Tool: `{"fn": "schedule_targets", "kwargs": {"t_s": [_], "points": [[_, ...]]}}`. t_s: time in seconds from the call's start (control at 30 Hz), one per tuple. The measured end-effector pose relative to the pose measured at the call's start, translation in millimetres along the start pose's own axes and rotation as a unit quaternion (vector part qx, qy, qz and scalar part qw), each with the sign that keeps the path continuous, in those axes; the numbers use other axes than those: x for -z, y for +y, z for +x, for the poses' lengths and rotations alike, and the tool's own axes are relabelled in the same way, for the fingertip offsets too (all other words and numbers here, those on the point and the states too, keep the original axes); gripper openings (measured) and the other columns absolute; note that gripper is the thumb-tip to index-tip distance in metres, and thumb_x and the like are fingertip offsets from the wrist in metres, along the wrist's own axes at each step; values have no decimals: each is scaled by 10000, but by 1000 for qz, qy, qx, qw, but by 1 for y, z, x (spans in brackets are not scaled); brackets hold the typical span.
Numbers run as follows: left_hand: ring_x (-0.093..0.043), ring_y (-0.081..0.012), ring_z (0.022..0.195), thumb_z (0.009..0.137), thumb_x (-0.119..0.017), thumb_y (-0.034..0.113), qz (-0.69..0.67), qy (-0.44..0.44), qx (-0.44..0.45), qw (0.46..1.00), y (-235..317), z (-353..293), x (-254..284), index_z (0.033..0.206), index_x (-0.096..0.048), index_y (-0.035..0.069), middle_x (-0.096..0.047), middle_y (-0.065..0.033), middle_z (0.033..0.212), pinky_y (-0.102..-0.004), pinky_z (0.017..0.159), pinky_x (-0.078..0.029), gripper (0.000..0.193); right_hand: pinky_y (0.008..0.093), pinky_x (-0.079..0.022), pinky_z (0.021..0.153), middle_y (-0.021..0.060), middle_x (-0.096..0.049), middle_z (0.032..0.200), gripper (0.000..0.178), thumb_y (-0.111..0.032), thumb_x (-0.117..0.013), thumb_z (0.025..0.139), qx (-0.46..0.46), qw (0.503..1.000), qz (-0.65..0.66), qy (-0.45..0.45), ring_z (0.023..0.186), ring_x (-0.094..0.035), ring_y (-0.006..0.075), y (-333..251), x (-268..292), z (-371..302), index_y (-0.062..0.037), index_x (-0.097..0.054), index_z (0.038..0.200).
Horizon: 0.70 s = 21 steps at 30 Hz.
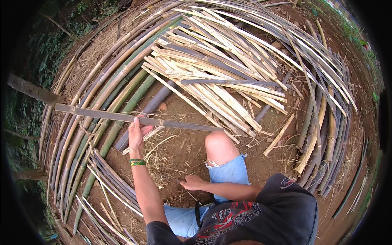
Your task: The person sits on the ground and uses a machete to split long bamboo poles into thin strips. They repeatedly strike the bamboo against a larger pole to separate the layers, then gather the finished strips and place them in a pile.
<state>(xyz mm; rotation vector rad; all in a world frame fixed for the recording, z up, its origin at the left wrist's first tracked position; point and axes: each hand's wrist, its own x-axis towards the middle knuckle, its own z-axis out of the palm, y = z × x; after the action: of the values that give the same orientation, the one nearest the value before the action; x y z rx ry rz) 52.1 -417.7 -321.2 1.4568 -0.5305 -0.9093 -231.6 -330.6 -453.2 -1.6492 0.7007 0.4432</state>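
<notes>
A long split bamboo strip [175, 123], grey-brown with raised joints, lies across my view from the far left to my bare knee. My left hand [137, 132] is closed around it near its middle, fingers on top. One end of the strip rests at or over the knee [220, 143]; I cannot tell if they touch. Low in front of me, my right hand [193, 182] is closed, and a thin dark piece juts from its left side, too small to name. Pale shavings [159, 163] are scattered on the soil between the hands.
Ahead lies a large heap of pale split bamboo strips [220, 69]. Long whole poles [126, 96] run along the left, some green. More poles [322, 143] are stacked at the right. A wooden post [34, 90] stands at the far left. Loose strips [114, 179] lie near my left arm.
</notes>
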Motion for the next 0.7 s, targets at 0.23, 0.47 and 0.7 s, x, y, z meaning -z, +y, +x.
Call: {"fn": "schedule_targets", "kwargs": {"t_s": [0.23, 0.47, 0.7], "points": [[-633, -327, 1101, 1035, -448, 436, -8, -31, 54, 998, 2, 54, -55, 1463, -347, -7, -563, -262, 1271, -368, 922, -550, 625, 512, -536, 813, 283, -686, 906, 526, -443, -538, 918, 32, 996, -80, 32, 904, -676, 436, -13, 20, -15, 63, -682, 933], [-512, -270, 1285, 1032, -500, 331, 264, 151, -150, 941, 43, -10, -62, 1487, -315, -32, -545, -249, 1336, -384, 1079, -396, 611, 507, -522, 671, 217, -673, 739, 408, -393, -597, 906, 137, 982, 34, 126, 709, -676, 391, -52, 71, -39, 9, -667, 918], [-589, -201, 1078, 1057, -447, 243, 272, 337, -223, 874, 62, -158, 24, 1367, -468, -17, -650, -154, 1134, -359, 1024, -433, 405, 368, -501, 509, 172, -649, 738, 369, -273, -593, 939, 231, 944, 105, 210, 632, -652, 223, -103, 229, -26, 53, -550, 1106]]}}
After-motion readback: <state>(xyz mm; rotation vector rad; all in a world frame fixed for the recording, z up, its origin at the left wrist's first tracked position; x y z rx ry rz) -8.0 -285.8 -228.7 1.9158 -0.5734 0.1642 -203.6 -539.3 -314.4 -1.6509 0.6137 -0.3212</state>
